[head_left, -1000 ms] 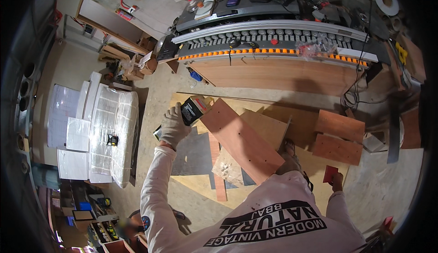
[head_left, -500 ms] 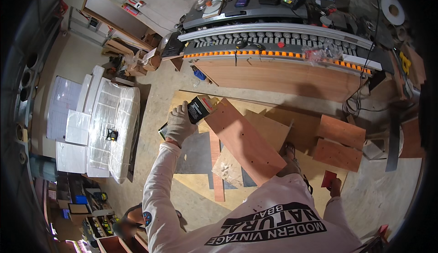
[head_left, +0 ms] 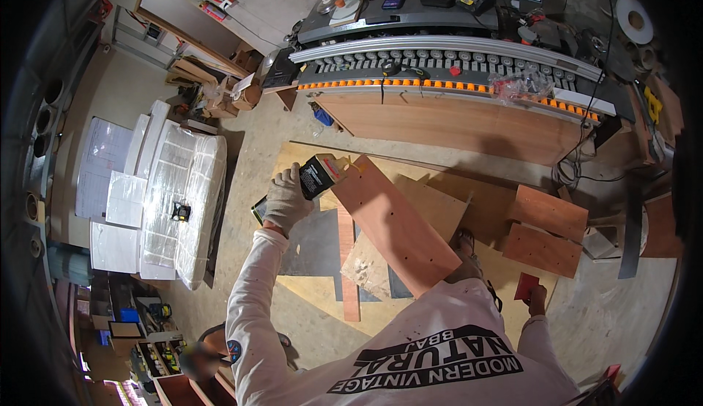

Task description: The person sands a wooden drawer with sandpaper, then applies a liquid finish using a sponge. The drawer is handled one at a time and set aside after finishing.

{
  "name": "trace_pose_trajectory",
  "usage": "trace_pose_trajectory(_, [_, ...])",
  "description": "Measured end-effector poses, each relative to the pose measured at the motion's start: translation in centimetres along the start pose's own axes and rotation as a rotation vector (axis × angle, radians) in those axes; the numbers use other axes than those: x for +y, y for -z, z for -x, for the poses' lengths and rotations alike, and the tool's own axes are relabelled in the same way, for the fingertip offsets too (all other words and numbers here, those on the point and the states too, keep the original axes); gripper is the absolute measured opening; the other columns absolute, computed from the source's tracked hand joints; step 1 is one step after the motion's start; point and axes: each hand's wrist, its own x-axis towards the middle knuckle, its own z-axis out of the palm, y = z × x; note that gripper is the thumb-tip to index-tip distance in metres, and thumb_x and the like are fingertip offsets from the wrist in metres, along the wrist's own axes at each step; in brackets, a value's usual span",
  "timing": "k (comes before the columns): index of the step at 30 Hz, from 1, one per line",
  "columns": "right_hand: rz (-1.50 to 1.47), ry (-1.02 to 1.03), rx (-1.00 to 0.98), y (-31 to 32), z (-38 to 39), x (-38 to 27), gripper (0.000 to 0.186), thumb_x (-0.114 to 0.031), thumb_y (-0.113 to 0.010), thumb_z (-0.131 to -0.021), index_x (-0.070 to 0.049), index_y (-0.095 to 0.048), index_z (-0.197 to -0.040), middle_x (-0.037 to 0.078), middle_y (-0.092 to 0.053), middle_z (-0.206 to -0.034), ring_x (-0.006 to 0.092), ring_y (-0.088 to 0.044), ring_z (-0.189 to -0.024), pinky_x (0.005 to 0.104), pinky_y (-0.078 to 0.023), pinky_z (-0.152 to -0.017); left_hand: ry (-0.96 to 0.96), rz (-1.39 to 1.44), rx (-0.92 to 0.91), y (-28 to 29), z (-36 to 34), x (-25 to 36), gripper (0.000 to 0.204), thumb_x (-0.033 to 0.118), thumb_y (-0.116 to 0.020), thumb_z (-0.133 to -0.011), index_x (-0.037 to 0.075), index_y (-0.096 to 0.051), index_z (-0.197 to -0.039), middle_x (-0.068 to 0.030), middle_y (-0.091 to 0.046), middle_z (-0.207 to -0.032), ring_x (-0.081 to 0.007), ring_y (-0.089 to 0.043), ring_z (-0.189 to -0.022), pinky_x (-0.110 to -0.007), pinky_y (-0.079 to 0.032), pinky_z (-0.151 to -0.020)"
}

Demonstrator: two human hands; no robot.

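My left hand (head_left: 285, 197), in a knit glove, grips a tilted dark rectangular can (head_left: 318, 177). Yellowish liquid (head_left: 352, 165) shows by its mouth, over the upper end of a reddish plywood plank (head_left: 399, 230) with small dark holes. The bare fingers of my right hand (head_left: 536, 296) are closed on a flat red spreader (head_left: 528, 287), off to the right. Beneath the plank, overlapping boards and dark sheets (head_left: 307, 241) lie on a large plywood sheet (head_left: 296, 158). Two smaller reddish boards (head_left: 545, 205) lie to the right.
A long roller-track machine (head_left: 454, 62) spans the back, with cables (head_left: 567, 164) hanging at its right. Plastic-wrapped white panels (head_left: 179, 201) are at left. Another person (head_left: 212, 355) crouches at lower left, near shelves of tools (head_left: 157, 355). My foot (head_left: 465, 243) shows beside the plank.
My left hand and the can have edged slightly right and up in the view, with yellowish liquid showing more at the plank's end. The surroundings have shifted slightly with the camera.
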Motion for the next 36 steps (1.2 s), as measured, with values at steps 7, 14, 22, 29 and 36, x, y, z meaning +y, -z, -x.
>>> trace_pose_trajectory(7, [-0.008, -0.032, 0.037, -0.3, -0.1, -0.2, 0.027, -0.010, -0.059, -0.082, -0.001, -0.063, -0.108, 0.017, -0.068, -0.102, 0.0330, -0.071, -0.088, 0.0465, -0.063, -0.070, 0.019, -0.002, -0.029, 0.1, 0.6, -0.4, 0.097, 0.026, -0.079, -0.062, -0.003, -0.043, -0.148, -0.0209, -0.062, -0.124, -0.0398, -0.061, -0.113, -0.048, -0.048, -0.101])
trace_pose_trajectory(14, [0.051, -0.001, -0.016, -0.3, -0.8, 0.5, 0.032, -0.014, -0.060, -0.085, -0.003, -0.063, -0.114, 0.017, -0.069, -0.107, 0.0322, -0.070, -0.091, 0.0463, -0.063, -0.072, 0.028, -0.007, -0.043, 0.3, 1.1, -0.5, 0.096, 0.026, -0.080, -0.063, -0.003, -0.043, -0.147, -0.0212, -0.061, -0.125, -0.0403, -0.060, -0.114, -0.049, -0.048, -0.102])
trace_pose_trajectory(22, [0.027, -0.018, 0.018, -0.6, -0.8, 0.1, 0.027, -0.009, -0.061, -0.082, -0.003, -0.061, -0.109, 0.018, -0.068, -0.104, 0.0317, -0.070, -0.087, 0.0462, -0.063, -0.066, 0.066, -0.012, -0.074, 0.7, 2.7, -0.9, 0.095, 0.026, -0.079, -0.064, -0.003, -0.043, -0.147, -0.0215, -0.062, -0.126, -0.0395, -0.060, -0.114, -0.048, -0.048, -0.101])
trace_pose_trajectory(29, [0.039, 0.056, -0.045, -1.0, -1.9, -0.6, 0.023, -0.008, -0.061, -0.083, -0.002, -0.060, -0.105, 0.016, -0.068, -0.097, 0.0315, -0.070, -0.082, 0.0447, -0.063, -0.065, 0.096, -0.018, -0.080, 0.9, 4.0, -1.6, 0.095, 0.027, -0.079, -0.064, -0.003, -0.043, -0.146, -0.0208, -0.062, -0.125, -0.0388, -0.060, -0.114, -0.048, -0.047, -0.102])
trace_pose_trajectory(36, [-0.174, 0.035, -0.153, -2.3, -2.0, -3.2, 0.020, -0.006, -0.063, -0.084, -0.004, -0.066, -0.104, 0.014, -0.068, -0.101, 0.0282, -0.070, -0.086, 0.0422, -0.062, -0.065, 0.154, 0.024, -0.036, 0.0, 5.5, -2.8, 0.094, 0.024, -0.080, -0.063, -0.001, -0.043, -0.146, -0.0215, -0.062, -0.124, -0.0397, -0.060, -0.114, -0.048, -0.046, -0.103])
